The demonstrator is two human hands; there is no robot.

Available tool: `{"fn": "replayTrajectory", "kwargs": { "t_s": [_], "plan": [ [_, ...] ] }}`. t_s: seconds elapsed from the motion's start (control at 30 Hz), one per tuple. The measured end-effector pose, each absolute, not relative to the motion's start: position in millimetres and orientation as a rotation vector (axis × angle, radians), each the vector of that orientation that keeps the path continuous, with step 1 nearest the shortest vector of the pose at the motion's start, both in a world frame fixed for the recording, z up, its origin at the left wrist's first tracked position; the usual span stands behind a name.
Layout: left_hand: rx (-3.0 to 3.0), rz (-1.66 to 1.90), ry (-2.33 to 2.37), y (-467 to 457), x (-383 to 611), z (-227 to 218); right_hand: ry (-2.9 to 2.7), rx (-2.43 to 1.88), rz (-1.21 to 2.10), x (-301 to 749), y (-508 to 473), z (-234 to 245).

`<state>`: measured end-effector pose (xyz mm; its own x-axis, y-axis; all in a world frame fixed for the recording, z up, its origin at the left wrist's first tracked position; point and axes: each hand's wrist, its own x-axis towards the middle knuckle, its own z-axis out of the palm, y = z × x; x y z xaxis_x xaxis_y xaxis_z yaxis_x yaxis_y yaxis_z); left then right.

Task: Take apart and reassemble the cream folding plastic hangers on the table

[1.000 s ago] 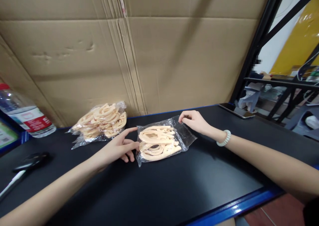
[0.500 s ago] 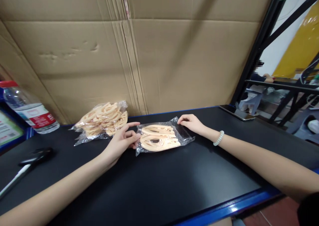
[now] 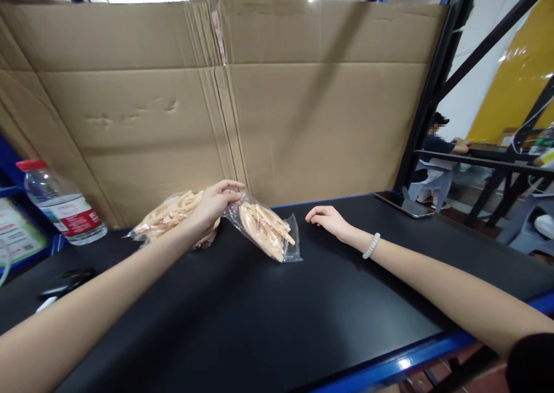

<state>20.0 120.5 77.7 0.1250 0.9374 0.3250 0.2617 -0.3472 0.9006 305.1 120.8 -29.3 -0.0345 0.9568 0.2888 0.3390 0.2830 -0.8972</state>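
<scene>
The left hand (image 3: 216, 205) pinches the upper end of a clear plastic bag of beige looped strips (image 3: 264, 225), which slopes down toward the right; the right hand (image 3: 326, 220), just beside the bag's lower end but apart from it, is empty, fingers loosely bent. Tall cardboard sheeting (image 3: 303, 116) stands behind a black tabletop (image 3: 281, 312). More bagged strips (image 3: 167, 214) lie near the cardboard, partly hidden behind the left hand. Farther left is a red-capped plastic bottle (image 3: 71, 208); at far right, a smartphone (image 3: 407, 205). A pale beaded bracelet (image 3: 371, 246) circles the right wrist (image 3: 357, 237).
</scene>
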Motion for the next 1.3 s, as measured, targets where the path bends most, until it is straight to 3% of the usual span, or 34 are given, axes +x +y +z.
{"fn": "replayTrajectory", "kwargs": {
  "t_s": [0.33,0.67,0.93,1.17,1.3],
  "plan": [
    [2.205,0.984,1.164,132,32,142,-1.617,-1.239,0.79,304,119,-28],
    [2.6,0.754,1.262,136,21,170,-1.666,-1.255,0.762,301,114,-25],
    [2.69,0.992,1.296,128,14,187,-1.685,-1.304,0.761,301,114,-26],
    [2.621,1.629,1.366,110,-24,212,-1.692,-1.315,0.75,301,116,-27],
    [2.463,1.736,1.443,110,-60,217,-1.693,-1.317,0.75,300,114,-26]
  ]
}}
